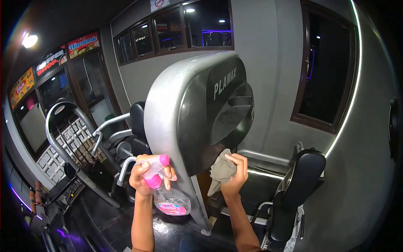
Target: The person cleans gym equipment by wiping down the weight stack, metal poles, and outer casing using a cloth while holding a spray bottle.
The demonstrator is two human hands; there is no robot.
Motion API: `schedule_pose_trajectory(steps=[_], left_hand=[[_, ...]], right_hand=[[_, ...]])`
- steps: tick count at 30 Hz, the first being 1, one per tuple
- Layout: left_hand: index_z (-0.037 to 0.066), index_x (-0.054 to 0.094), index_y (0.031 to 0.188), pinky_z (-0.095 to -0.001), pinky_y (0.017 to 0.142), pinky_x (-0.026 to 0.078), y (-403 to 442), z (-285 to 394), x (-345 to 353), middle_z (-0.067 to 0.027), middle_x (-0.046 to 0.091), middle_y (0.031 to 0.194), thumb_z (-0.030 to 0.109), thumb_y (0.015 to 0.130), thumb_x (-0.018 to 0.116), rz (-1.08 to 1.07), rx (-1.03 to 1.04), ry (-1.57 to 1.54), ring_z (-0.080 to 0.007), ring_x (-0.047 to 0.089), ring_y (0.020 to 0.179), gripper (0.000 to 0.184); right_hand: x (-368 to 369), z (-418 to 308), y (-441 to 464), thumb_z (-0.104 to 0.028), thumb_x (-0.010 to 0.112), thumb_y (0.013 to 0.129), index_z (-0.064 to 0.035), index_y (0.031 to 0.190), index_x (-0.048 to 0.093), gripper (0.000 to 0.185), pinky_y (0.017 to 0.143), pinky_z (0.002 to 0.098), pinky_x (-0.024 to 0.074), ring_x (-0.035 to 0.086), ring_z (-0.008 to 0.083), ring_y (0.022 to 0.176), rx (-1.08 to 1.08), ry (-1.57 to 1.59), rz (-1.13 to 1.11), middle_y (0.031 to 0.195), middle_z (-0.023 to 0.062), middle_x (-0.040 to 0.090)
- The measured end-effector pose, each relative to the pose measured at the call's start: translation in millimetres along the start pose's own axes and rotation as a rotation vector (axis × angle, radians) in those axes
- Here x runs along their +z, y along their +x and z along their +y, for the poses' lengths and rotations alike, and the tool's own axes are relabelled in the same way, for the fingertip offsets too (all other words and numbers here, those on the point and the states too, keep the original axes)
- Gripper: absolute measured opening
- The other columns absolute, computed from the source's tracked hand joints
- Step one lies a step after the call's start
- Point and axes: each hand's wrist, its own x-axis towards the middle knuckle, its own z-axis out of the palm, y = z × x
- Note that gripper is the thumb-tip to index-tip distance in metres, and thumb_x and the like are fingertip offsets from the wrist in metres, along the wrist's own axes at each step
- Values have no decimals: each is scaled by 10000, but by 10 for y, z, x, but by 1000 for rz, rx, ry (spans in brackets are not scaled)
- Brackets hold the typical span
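My left hand point(142, 175) grips a clear spray bottle point(173, 197) by its neck, fingers near the trigger. The bottle has a pink and white sprayer head and a pink label, and it tilts a little. In my right hand point(236, 175) is a crumpled grey-green cloth point(222, 170), bunched and hanging down on one side. Both hands are in front of a tall gym machine point(163, 96) with a silver frame and a black cover marked PLAMAX. The cloth is close to the cover's lower edge; whether it touches I cannot tell.
A black padded backrest point(300, 180) stands at the right with a metal bar point(268, 157) beside it. Another machine with a curved grey frame point(52, 122) is at the left. Behind are a grey wall point(268, 54), dark windows point(168, 31) and shop signs point(83, 44).
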Motion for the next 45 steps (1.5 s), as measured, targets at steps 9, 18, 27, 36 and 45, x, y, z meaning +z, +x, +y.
schedule_pose_trajectory(steps=[9,18,27,36,45], left_hand=[[-169,606,786,-373,483,523,10,17,0,-246,612,644,387,862,457,15,-76,-10,-330,602,449,581],[-134,626,783,-285,371,487,101,667,41,-213,631,668,416,851,495,191,-78,385,-256,616,473,569],[-86,644,704,-265,368,448,871,987,1,-183,636,636,373,859,490,34,-109,496,-209,554,383,509],[-87,647,739,-274,398,457,1382,779,-294,-165,631,653,349,870,492,-155,-43,501,-205,561,413,481],[-127,660,936,-277,424,493,1563,609,-597,-184,648,736,306,883,493,-349,-142,87,-230,625,529,467]], right_hand=[[17,-497,-194,38,672,688,-91,1030,723,369,784,348,533,654,263,889,-143,147,-425,990,103,643],[-293,-722,719,-5,766,638,-45,1039,653,418,884,326,487,637,255,989,55,338,-552,1050,109,637],[-38,-1184,1755,-54,788,616,-96,984,727,376,881,332,502,654,239,1024,-274,84,-570,1089,106,643],[67,-1579,1782,-98,805,600,-61,1085,662,507,904,383,504,635,339,1073,-332,-232,-661,1186,144,613],[332,-1606,2204,-40,716,695,6,1099,643,413,869,322,512,688,225,982,-240,-342,-620,996,139,703]])
